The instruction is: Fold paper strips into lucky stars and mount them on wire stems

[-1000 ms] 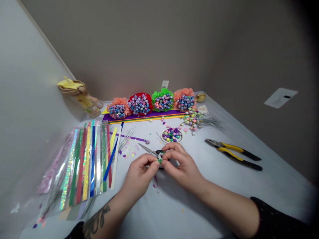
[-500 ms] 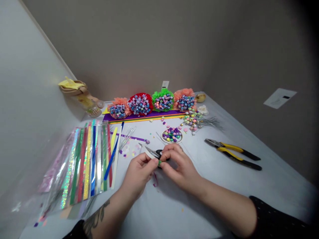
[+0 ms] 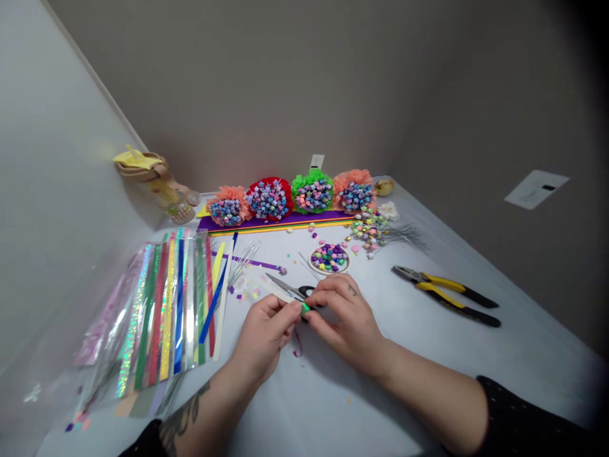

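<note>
Between my two hands is a green paper strip (image 3: 305,308), its shiny green face showing at the fingertips and a pale length running off to the upper left. My left hand (image 3: 266,330) pinches it between thumb and forefinger. From the other side, my right hand (image 3: 345,317) has its thumb and fingers closed on the green end. Scissors (image 3: 288,287) with black handles lie just beyond my fingers, their handles partly hidden. Under my hands a curled pink-purple strip (image 3: 297,346) rests on the table. Past them stands a round dish (image 3: 328,259) of small folded paper stars.
Packs of coloured strips (image 3: 162,311) cover the left side. Pliers (image 3: 442,295) with yellow-black handles lie at right. Along the back sit several star-filled paper flowers (image 3: 269,198). Loose stars (image 3: 368,228) and wires (image 3: 404,236) are at the back right, with paper scraps (image 3: 245,289) near the scissors.
The pale length of the strip has turned and lies lower, showing more of the scissors. More shiny green shows at the fingertips. Both hands stay in nearly the same place.
</note>
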Action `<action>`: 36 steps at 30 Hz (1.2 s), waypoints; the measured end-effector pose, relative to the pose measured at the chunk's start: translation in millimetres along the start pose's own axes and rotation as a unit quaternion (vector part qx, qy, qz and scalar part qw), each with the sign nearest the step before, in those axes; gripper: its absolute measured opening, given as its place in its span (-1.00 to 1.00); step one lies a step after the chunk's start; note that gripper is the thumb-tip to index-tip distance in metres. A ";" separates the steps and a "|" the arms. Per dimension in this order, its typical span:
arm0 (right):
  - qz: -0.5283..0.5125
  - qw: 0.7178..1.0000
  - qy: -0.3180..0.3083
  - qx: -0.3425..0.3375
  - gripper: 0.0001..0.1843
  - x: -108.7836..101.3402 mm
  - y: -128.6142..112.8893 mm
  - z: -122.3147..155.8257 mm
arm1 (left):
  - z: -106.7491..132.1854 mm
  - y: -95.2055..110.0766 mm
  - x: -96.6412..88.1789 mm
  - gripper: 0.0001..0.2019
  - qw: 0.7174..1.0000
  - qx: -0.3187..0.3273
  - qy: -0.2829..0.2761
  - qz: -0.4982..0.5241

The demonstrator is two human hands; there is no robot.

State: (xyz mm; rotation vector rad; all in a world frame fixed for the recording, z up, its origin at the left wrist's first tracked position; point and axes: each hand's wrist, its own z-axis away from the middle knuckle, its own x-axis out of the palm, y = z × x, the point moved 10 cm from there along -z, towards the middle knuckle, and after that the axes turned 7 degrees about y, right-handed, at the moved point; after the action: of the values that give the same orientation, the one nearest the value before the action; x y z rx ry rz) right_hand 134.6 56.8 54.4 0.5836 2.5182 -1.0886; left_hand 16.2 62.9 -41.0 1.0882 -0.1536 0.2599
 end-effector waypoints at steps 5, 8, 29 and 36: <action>-0.082 0.989 -0.027 0.121 -0.95 7.9 20.6 1.7 | -2.3 3.2 -2.3 -0.67 0.999 0.045 0.008 -0.017; -0.141 0.968 -0.062 0.197 -0.90 19.1 33.7 5.6 | -3.3 2.6 -1.4 -0.69 0.997 0.061 -0.006 -0.050; -0.183 0.953 -0.109 0.214 -0.89 21.4 34.1 2.2 | 0.3 29.2 11.9 -0.81 0.957 0.186 -0.078 -0.209; -0.171 0.958 -0.112 0.202 -0.87 21.0 32.6 2.6 | 7.2 36.5 21.1 -0.79 0.925 0.215 -0.092 -0.300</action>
State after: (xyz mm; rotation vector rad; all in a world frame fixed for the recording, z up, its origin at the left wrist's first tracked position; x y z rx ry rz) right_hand 133.0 80.1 23.4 0.1048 2.2561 -1.7129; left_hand 26.1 75.3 -1.4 1.5405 0.0796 -0.3809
